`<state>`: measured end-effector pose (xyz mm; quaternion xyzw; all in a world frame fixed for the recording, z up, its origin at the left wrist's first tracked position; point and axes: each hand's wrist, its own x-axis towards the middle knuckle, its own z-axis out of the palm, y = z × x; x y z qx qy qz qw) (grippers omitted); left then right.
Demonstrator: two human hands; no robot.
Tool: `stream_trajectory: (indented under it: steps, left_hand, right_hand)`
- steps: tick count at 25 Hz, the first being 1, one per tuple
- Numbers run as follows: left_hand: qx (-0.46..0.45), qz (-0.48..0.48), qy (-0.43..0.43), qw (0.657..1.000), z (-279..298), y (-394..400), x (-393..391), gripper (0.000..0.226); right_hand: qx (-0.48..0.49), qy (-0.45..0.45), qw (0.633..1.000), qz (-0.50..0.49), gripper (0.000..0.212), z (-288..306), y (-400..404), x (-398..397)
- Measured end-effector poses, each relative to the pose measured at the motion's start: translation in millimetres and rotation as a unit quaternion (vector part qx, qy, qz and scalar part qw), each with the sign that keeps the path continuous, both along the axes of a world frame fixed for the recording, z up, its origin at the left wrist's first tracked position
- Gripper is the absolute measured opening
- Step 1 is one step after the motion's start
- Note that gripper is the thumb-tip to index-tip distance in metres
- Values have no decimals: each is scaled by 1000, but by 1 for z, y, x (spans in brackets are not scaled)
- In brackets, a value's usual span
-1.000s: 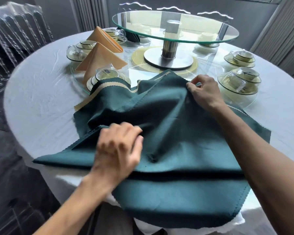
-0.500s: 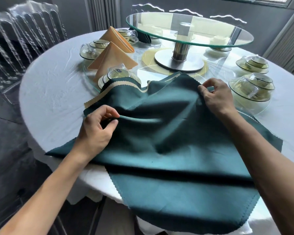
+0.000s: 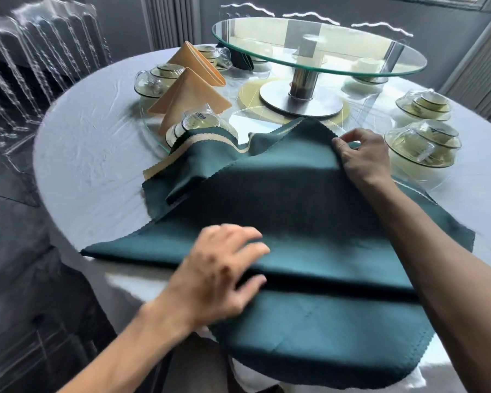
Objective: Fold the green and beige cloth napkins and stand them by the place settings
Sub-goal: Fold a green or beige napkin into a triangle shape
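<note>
A round worktop (image 3: 77,154) under a pale cloth fills the view, with clear plastic chairs (image 3: 31,61) at its far left edge and a raised glass turntable (image 3: 318,52) on a steel post at its centre. Toward the far left edge, two beige napkins (image 3: 190,92) stand folded into peaked shapes beside wrapped sets of glass cups and bowls (image 3: 153,80). Another wrapped set (image 3: 199,123) sits just in front of them, touching the far-left corner of the cloth pile. At the near edge lies the green napkin (image 3: 309,208), spread flat and hanging over the rim toward the person; a beige cloth edge (image 3: 187,154) shows from under its far-left side. The left hand (image 3: 221,276) rests on the green napkin at the near edge, blurred, fingers spread and only loosely bent, the grip open and pressing rather than pinching. Across the cloth, the right hand (image 3: 363,157) pinches the green napkin's far corner between thumb and fingers, lifting it slightly off the surface, a closed grip on the fabric. Near the right edge stand two more wrapped dish sets (image 3: 425,148).
</note>
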<state>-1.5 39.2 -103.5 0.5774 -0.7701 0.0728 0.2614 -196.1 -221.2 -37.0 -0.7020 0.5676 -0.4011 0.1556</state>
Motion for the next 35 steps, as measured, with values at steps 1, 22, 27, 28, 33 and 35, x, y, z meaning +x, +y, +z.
stream_trajectory:
  steps: [1, 22, 27, 28, 33, 35]
  left_hand:
    - [29, -30, -38, 998, -6, 4, -12, 40]
    - [114, -11, -111, 987, -25, 23, -39, 53]
    - [115, -3, -113, 987, -31, 24, -42, 54]
    - [114, -1, -109, 987, -31, 24, -43, 53]
    - [109, 14, -71, 991, -30, 23, -45, 50]
    - [107, 19, -67, 992, -31, 22, -46, 49]
  right_hand:
    - [1, -1, 1000, -2, 22, 1, 0, 0]
    - [30, -63, 997, 42, 7, -2, 40, -20]
    - [53, -50, 996, 42, 6, 2, 43, -24]
    - [54, -47, 997, 39, 7, 2, 44, -24]
    - [58, -49, 997, 18, 5, 3, 42, -20]
    - [55, -50, 997, 12, 5, 6, 40, -16]
